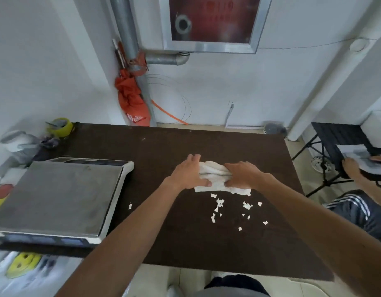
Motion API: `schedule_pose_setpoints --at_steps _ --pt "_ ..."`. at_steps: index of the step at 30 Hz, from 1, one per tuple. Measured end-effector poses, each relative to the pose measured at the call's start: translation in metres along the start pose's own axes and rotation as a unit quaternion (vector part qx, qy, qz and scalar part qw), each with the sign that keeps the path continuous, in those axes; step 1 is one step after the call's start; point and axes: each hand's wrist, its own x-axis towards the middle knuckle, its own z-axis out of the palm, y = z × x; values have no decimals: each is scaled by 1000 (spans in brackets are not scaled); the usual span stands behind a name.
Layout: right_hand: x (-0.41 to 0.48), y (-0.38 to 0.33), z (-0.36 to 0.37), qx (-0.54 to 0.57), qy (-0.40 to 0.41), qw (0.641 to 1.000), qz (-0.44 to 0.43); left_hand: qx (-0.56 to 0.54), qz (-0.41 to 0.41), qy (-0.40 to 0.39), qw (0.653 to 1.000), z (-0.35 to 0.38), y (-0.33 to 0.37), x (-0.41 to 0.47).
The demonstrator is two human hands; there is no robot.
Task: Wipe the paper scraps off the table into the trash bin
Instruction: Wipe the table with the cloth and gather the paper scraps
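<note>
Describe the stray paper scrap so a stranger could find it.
Start at the dark brown table, then the grey scale on its left side. The scrap lies just off the scale's right edge, alone; the other scraps cluster nearer the white cloth.

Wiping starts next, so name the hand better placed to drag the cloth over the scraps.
Right hand, probably: it grips the cloth just beyond most paper scraps, while the left hand sits beside that cluster.

A cloth [215,181] is lying mid-table [164,146], the left hand [188,172] holding its left end, the right hand [242,175] its right. Paper scraps [219,203] are lying scattered just nearer the person. A scale [56,196] is sitting at the table's left.
</note>
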Motion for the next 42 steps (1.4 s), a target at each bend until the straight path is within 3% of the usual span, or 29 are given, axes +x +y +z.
schedule_pose_setpoints --at_steps 7,13,19,30,37,42 --pt "46 38 5 10 -27 999 -25 -27 -118 0 993 20 -30 4" --pt "77 37 1 20 -3 996 -89 -24 -161 3 987 34 -42 3" --pt "101 29 7 22 -3 995 -98 -23 -199 33 979 32 -57 10" --pt "165 24 -1 70 -14 994 -78 -5 -217 -40 975 30 -101 51" --pt "226 10 -25 19 43 994 -98 18 -261 -113 958 41 -108 82" --pt "270 -12 -23 11 67 991 -117 10 -278 -102 955 54 -108 90"
